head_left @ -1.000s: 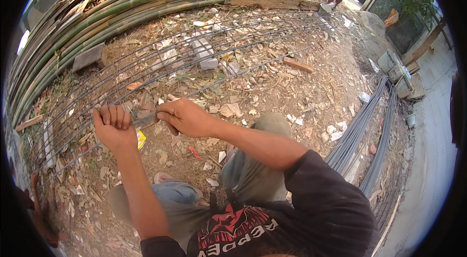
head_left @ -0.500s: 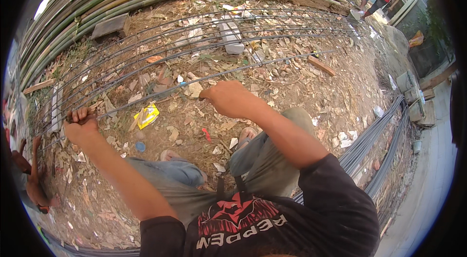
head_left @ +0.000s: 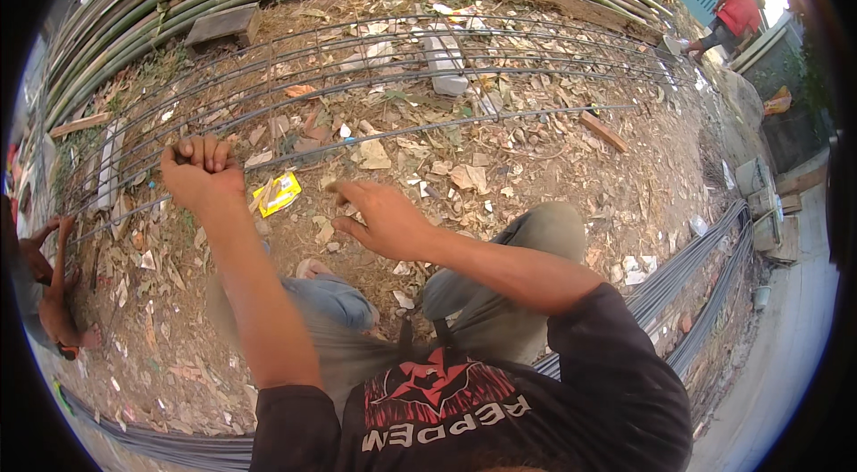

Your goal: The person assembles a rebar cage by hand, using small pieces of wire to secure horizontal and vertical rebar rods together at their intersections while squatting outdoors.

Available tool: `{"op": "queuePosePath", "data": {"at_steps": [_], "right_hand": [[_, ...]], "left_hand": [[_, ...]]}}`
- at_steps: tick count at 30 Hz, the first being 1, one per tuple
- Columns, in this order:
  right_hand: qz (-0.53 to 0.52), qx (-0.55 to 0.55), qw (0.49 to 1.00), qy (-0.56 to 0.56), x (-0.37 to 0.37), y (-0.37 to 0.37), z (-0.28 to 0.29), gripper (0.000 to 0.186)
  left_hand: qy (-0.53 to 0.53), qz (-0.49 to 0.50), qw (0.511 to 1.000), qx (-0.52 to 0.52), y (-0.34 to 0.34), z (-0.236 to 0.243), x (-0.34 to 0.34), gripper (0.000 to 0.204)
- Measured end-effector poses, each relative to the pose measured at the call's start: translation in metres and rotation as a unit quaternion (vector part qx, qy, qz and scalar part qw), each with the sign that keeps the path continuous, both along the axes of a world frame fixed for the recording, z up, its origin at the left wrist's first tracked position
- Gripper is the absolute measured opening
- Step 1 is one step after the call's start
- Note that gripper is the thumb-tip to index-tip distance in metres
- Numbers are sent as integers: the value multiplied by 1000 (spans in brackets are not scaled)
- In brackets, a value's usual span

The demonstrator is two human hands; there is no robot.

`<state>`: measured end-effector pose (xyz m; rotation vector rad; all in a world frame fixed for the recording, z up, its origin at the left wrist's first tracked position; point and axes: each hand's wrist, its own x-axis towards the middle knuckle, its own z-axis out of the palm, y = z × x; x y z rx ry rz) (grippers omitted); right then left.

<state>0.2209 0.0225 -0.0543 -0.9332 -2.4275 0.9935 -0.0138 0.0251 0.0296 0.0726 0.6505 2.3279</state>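
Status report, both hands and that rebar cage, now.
Left hand fisted on the rebar cage bar. Right hand open, off it. Yellow wrapper between hands.

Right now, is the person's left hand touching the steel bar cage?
Touching. The head view shows the left hand with fingers curled over a bar of the steel bar cage.

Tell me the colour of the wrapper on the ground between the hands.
Yellow wrapper, head view.

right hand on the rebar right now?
No: the right hand hangs open over the littered ground, clear of the bars, while the left hand is fisted around a rebar of the cage.
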Motion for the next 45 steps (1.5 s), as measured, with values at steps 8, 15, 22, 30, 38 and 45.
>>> {"op": "queuePosePath", "data": {"at_steps": [8,15,22,30,38,45], "right_hand": [[-71,298,921,241,4,-1,53,34],[22,119,992,43,-4,-15,0,28],[-149,286,939,118,21,38,30,14],[177,87,968,155,20,3,69,16],[4,65,996,57,16,22,13,15],[-37,223,970,91,25,18,18,16]], "left_hand": [[-7,-44,999,28,-3,-3,4,43],[-39,-38,998,23,-1,-8,-3,43],[54,-105,993,0,5,1,31,44],[106,-114,986,57,-3,6,8,45],[69,-106,990,54,8,-7,-16,41],[-2,101,994,-38,-27,-1,-68,34]]}}
